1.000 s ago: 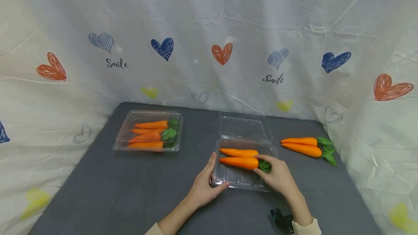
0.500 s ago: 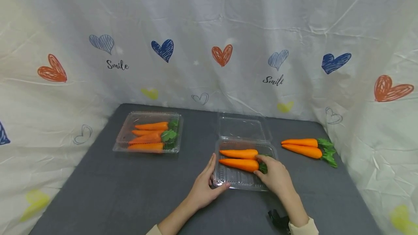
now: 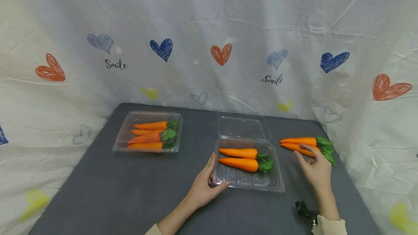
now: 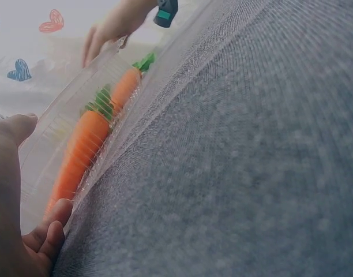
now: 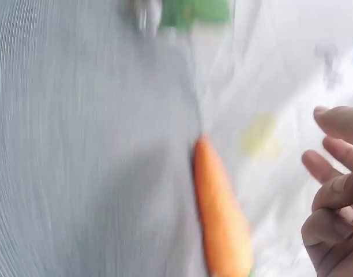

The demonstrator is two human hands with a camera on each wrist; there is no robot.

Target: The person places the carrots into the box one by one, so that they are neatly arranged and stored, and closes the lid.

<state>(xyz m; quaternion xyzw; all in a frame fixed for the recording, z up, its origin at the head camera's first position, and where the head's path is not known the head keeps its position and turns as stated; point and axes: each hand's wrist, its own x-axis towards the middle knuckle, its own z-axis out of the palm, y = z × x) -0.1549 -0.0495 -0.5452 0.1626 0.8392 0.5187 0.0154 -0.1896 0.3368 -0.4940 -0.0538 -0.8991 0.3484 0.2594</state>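
In the head view my left hand point(image 3: 204, 188) holds the near left corner of an open clear plastic clamshell container point(image 3: 235, 182). Its thumb lies over the front rim, and the left wrist view shows fingertips curled at the container's side. Two orange carrots with green tops lie inside, an upper carrot point(image 3: 238, 153) and a lower carrot point(image 3: 238, 164). My right hand point(image 3: 316, 171), holding nothing, hovers with parted fingers over two loose carrots at the right. It partly covers the nearer carrot point(image 3: 290, 147); the farther carrot point(image 3: 298, 141) lies beside it.
At the left of the grey table point(image 3: 147, 188) stands a closed clear container point(image 3: 122, 139) with several carrots inside. The open container's lid point(image 3: 243, 126) lies folded back toward the curtain point(image 3: 196, 21), which is printed with hearts.
My right hand has let go of the lower carrot's leafy end in the container and moved right, over the loose carrots. My left hand stays at the container's corner.
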